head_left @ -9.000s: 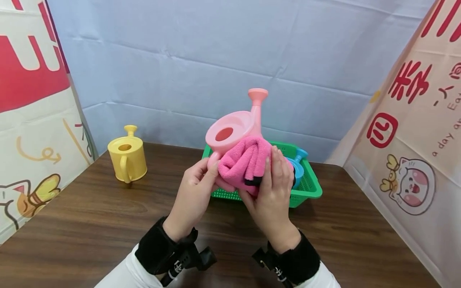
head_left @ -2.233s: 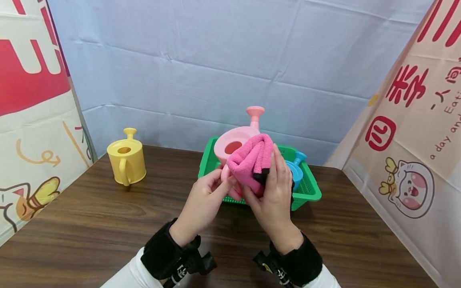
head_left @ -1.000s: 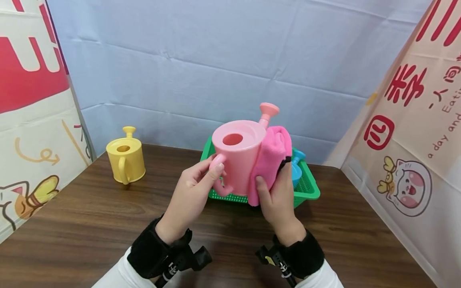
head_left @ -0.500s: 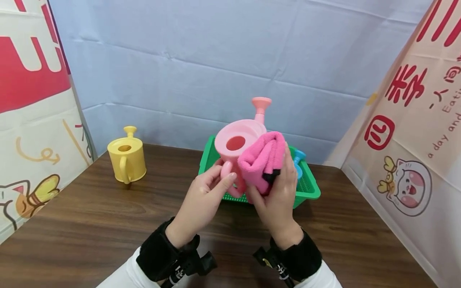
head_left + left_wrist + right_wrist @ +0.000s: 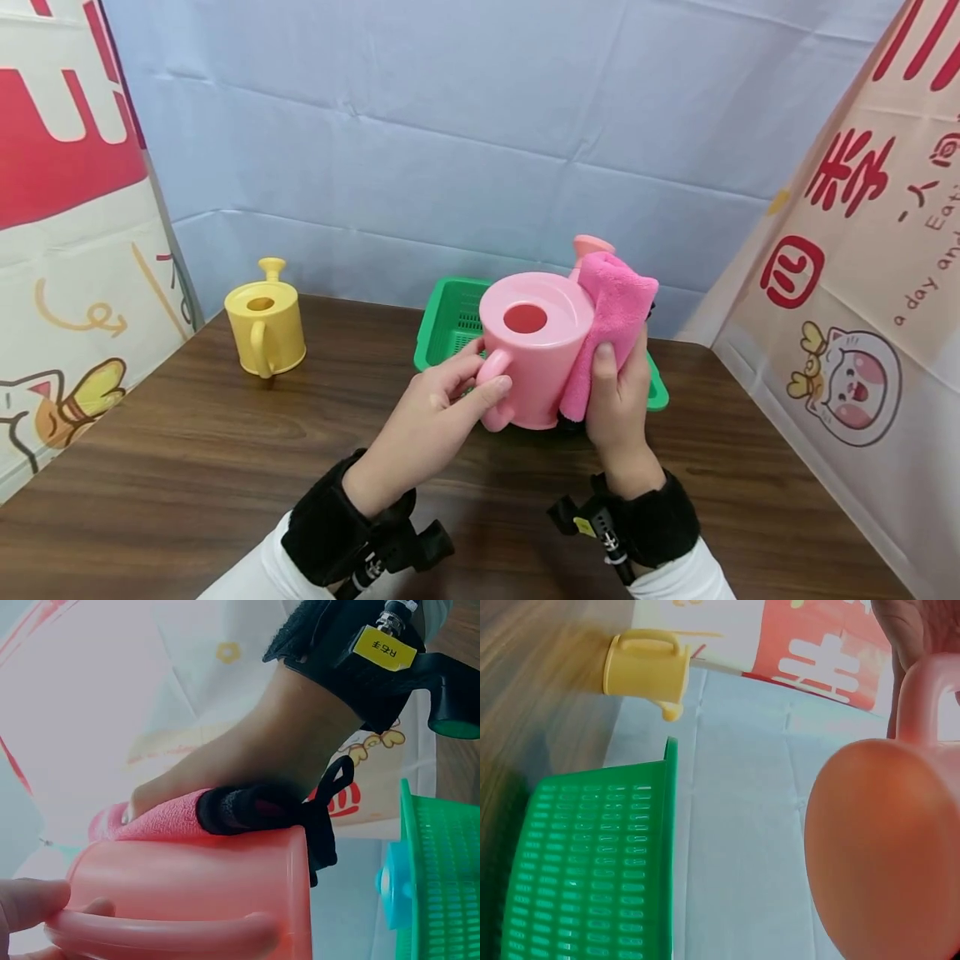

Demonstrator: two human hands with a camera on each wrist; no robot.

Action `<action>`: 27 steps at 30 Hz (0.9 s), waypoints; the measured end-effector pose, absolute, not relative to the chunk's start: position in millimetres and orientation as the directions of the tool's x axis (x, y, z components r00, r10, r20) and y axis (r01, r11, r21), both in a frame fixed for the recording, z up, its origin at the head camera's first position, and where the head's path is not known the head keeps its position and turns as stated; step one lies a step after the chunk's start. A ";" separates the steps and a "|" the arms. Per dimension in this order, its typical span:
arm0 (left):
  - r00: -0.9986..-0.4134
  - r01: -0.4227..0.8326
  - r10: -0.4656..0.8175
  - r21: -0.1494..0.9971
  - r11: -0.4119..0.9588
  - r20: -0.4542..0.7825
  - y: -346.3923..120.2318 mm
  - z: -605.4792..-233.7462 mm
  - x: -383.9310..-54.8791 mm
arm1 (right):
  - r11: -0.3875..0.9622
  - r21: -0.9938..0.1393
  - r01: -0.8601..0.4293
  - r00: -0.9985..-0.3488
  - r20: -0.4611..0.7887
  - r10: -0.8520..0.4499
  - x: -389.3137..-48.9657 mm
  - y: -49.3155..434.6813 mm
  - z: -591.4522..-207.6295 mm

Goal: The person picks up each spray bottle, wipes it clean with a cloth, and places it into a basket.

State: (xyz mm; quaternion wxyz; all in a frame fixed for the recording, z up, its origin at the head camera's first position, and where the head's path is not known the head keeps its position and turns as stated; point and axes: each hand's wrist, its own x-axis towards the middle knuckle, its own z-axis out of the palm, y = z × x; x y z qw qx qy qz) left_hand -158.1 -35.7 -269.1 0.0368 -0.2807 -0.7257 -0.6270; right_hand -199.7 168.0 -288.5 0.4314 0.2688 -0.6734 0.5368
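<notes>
My left hand [image 5: 438, 408] grips the handle of a pink watering can [image 5: 536, 383], which is held up in front of the green basket. Fingers and thumb curl round that handle. In my right hand [image 5: 624, 408] is a bright pink cloth [image 5: 611, 317] with a black edge, pressed against the can's right side. The left wrist view shows the cloth [image 5: 172, 817] lying along the can's wall, with a black loop [image 5: 334, 780] hanging off it. The can's smooth bottom [image 5: 885, 855] faces the right wrist camera. Part of the spout is hidden behind the cloth.
A green basket [image 5: 435, 333] stands behind the can on the brown wooden table [image 5: 262, 467]. A blue item [image 5: 397, 885] shows at the basket in the left wrist view. At the table's left stands a yellow watering can [image 5: 266, 333]. Printed and light blue cloths hang around the table.
Over the last second, the pink watering can and both hands have moved right. The pink cloth has shifted across the can's side, and the can has turned so its spout points further right.
</notes>
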 end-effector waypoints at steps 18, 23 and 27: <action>-0.844 0.452 0.320 0.892 -0.003 0.429 -33.7 -271.4 -161.4 | 0.694 -0.114 -0.710 -0.159 0.987 0.000 -190.5 134.1 -294.5; -0.837 0.456 0.335 0.890 -0.009 0.432 -31.9 -273.0 -161.8 | 0.710 -0.064 -0.702 -0.112 0.994 -0.020 -192.5 133.9 -294.6; -0.842 0.444 0.337 0.896 -0.007 0.421 -32.2 -275.7 -159.5 | 0.615 -0.148 -0.775 -0.166 0.986 0.028 -196.5 140.5 -291.4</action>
